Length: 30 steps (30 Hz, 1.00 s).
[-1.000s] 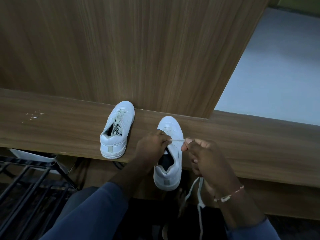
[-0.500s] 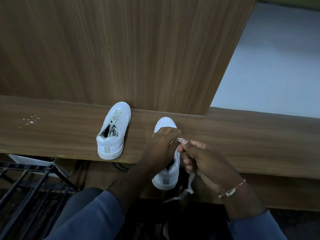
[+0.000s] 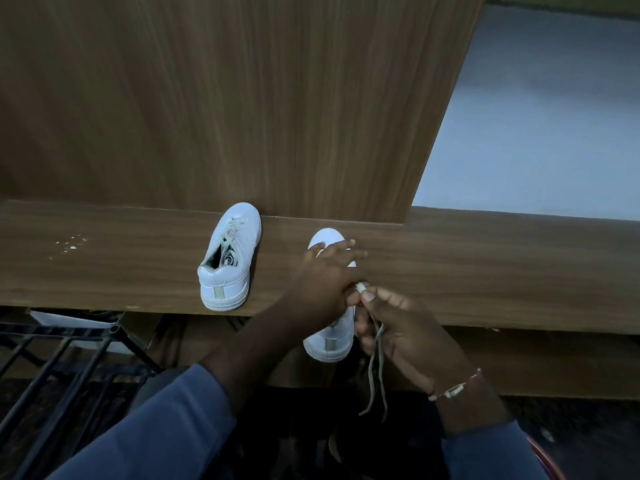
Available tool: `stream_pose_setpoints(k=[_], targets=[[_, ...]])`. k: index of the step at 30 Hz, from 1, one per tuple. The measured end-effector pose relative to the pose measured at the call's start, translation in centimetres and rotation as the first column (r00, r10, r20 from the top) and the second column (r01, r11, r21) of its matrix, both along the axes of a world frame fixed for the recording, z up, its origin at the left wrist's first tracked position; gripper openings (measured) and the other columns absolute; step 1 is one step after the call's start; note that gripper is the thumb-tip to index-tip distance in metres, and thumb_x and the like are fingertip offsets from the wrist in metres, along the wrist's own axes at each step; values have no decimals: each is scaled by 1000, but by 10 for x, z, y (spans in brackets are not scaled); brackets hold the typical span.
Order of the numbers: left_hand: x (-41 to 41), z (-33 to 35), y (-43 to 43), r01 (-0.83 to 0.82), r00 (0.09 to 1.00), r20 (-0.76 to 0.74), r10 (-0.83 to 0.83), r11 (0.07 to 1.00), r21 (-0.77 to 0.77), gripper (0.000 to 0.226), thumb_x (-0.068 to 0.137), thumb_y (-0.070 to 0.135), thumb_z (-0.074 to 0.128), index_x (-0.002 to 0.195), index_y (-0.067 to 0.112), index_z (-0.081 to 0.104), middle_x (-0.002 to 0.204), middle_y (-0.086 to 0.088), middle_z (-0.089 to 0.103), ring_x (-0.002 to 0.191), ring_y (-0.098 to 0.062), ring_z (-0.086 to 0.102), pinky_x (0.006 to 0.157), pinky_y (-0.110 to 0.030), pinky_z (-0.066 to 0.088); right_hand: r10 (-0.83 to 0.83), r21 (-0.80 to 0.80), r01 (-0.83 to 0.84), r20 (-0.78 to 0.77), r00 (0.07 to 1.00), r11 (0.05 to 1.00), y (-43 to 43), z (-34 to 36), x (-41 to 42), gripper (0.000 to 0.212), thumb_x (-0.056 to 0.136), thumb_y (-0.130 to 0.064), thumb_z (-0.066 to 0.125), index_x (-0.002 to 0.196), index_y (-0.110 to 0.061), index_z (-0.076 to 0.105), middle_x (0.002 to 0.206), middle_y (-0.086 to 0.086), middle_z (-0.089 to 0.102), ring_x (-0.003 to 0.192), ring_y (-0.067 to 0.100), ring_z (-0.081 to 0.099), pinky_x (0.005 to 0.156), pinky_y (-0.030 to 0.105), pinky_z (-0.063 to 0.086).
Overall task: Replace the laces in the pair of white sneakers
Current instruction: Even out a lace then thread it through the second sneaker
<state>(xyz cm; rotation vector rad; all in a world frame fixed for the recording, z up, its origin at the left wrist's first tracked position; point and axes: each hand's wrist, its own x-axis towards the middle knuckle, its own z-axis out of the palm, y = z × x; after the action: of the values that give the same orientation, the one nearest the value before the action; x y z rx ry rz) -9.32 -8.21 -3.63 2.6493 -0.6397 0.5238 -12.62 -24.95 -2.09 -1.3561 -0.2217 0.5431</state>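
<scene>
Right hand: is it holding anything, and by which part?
The right hand pinches a lace near its upper end, between thumb and fingers beside the near sneaker; the loose ends hang below.

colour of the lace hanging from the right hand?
Dull grey-green, darker than the white sneakers. The lace dangles below the right hand; head view only.

Blue long sleeves on both arms, pushed up off wrists; thin beaded bracelet [image 3: 454,388] w/ pale beads, right wrist.
</scene>
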Motion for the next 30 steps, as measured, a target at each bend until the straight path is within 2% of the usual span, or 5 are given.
stream_pose_setpoints(k=[8,13,18,24,30], targets=[[-31,22,4,94,887,-379,-265,906,-413,40,90,-4,54,125,15,59,94,19,66,85,7,62,78,-10,45,44,54,-39,-90,995,998,2,1,0,24,92,-28,53,88,-7,64,56,3,45,40,8,32,37,18,25],[-22,25,34,-139,962,-273,25,902,-408,28,86,-4,53,99,10,73,79,5,72,77,-5,66,71,-12,48,60,-121,-65,-44,997,991,-3,-3,-3,30,101,-28,46,85,-7,61,53,0,40,43,10,31,40,21,28],[-17,17,73,-538,843,-400,359,567,-624,29,88,-9,49,99,7,70,88,-4,72,79,-5,68,65,-5,47,109,-262,-132,-99,989,956,-1,-13,-15,31,103,-28,43,86,-9,60,53,-2,37,42,8,28,38,19,26],[-62,0,36,-343,936,-227,269,841,-418,50,78,5,68,126,18,57,119,2,61,108,-10,57,91,-19,46,-31,34,42,-283,959,999,17,-11,-20,28,101,-29,46,91,-6,58,53,0,37,38,5,25,34,12,18],[-103,9,-24,-634,720,-668,-187,213,-743,22,92,29,60,85,11,72,79,-6,73,73,-19,68,66,-31,56,-155,278,280,-397,904,919,38,-6,-18,29,102,-17,42,110,0,64,64,3,56,41,6,45,37,18,37]])
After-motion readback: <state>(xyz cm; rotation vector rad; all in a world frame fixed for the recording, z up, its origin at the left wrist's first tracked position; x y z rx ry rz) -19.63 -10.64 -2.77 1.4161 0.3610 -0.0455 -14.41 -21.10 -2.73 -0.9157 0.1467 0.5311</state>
